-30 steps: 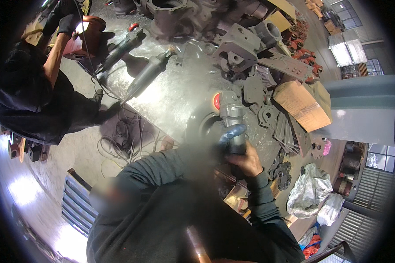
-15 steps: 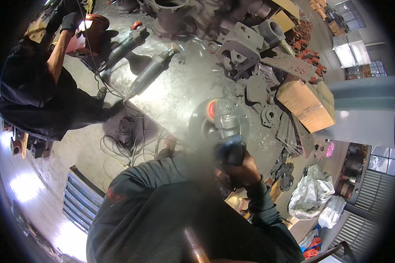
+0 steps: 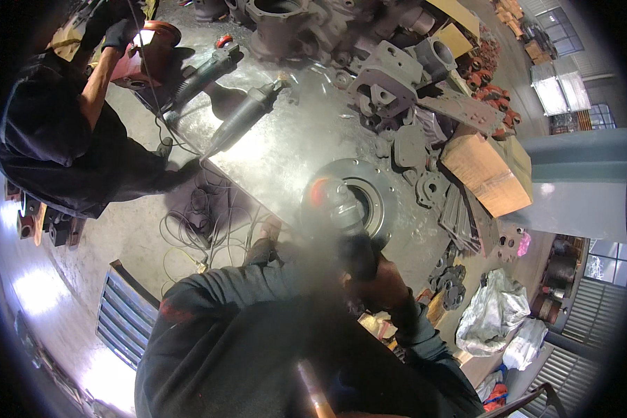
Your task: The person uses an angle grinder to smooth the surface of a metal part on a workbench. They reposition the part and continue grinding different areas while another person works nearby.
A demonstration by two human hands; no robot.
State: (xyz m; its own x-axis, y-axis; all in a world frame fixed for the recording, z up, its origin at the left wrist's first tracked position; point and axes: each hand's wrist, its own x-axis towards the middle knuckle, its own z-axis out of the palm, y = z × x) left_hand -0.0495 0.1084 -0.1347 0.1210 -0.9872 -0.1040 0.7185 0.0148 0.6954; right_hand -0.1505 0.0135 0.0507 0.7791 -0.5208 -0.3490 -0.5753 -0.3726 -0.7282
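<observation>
My right hand is wrapped round the dark rear body of an angle grinder. The grinder's grey metal head, blurred, lies over the left part of a round flanged metal disc with holes along its rim. An orange-red glow or part shows at the left of the head. My left sleeve reaches in from the left toward the grinder. A dark, hazy smudge in the picture covers where that sleeve ends, so my left hand and its fingers are hidden.
The disc lies on a metal-topped table. Cast metal parts crowd its back and right, beside a cardboard box. Two grey cylinders lie far left. A co-worker bends over a red part. Cables tangle on the floor.
The grinder and my right hand have shifted a little left and toward me across the disc. More of the disc's right side and its round opening now shows.
</observation>
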